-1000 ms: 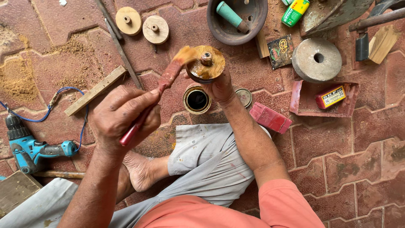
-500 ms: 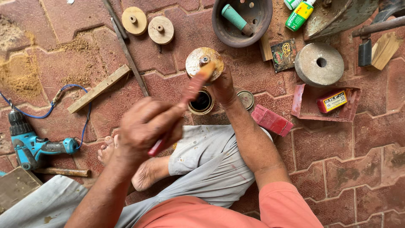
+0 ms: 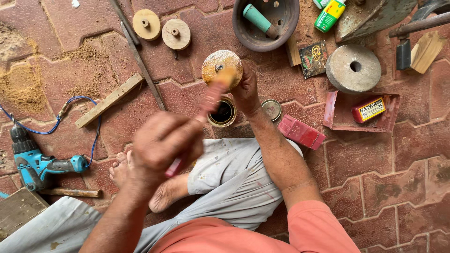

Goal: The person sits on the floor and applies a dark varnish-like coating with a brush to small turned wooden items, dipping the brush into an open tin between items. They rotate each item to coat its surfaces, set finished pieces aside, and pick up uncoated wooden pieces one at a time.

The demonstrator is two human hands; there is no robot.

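Observation:
My right hand holds a round wooden disc with a small peg at its centre, raised above the floor. A red-handled brush is gripped in my left hand, and its pale bristles lie on the disc's yellowish face. Directly below the disc stands a small open tin with dark contents, and its lid lies beside it on the right. Two more wooden discs lie on the floor at the upper left.
A dark bowl holding a green-handled tool sits at the top. A stone wheel, a red tray and a red box lie right. A blue drill, a wood strip and sawdust are left.
My left hand drew the brush down off the disc towards the tin, then brought its bristles back onto the disc face. The disc stays held in my right hand.

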